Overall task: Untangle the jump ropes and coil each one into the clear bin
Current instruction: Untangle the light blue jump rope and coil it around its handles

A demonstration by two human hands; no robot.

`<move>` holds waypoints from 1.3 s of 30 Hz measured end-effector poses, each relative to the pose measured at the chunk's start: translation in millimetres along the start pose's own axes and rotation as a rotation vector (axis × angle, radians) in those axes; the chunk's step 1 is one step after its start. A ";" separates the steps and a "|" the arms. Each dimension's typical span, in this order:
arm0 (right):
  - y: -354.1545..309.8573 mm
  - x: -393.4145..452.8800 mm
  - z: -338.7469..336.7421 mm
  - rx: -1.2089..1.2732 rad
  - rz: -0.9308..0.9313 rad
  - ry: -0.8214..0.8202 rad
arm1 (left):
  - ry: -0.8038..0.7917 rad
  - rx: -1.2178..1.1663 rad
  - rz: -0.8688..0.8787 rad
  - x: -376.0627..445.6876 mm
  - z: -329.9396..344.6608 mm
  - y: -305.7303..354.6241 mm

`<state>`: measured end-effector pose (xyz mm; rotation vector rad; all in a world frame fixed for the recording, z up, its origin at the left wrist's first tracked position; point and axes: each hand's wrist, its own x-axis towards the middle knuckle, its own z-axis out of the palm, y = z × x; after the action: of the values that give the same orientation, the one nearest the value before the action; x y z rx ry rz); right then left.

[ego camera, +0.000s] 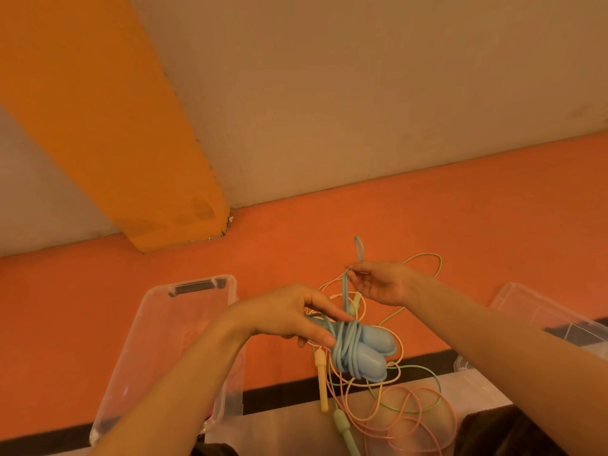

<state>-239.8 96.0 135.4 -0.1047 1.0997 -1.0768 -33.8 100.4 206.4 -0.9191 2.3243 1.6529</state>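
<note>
A blue jump rope (360, 348) is wound in several turns around its two blue handles. My left hand (296, 319) holds this bundle at its left end, fingers over the wraps. My right hand (381, 281) pinches the rope's free looped end, which sticks up above the fingers. Under the bundle lies a tangle of thin green, yellow and pink ropes (408, 406) on the floor, with a yellow handle (321, 380) and a green handle (343, 429) pointing toward me. The clear bin (184, 311) stands to the left.
The floor is orange with a black and white strip (289, 403) near me. An orange pillar (131, 143) meets the wall at the back left. A clear plastic lid or second container (546, 311) lies at the right edge.
</note>
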 end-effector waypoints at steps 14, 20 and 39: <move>-16.4 -18.6 28.6 0.159 -0.161 -0.059 | 0.233 0.034 0.060 5.1 1.6 -5.2; -29.7 -38.7 43.7 0.100 -0.264 -0.117 | 0.359 0.058 0.100 13.5 0.2 -8.6; -20.6 -64.0 61.6 -0.114 -0.297 -0.216 | 0.594 0.003 -0.070 16.6 -6.7 -14.6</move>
<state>-208.6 107.4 220.3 -0.4767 0.9675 -1.2340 -37.5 84.8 189.7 -1.6555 2.5911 1.4922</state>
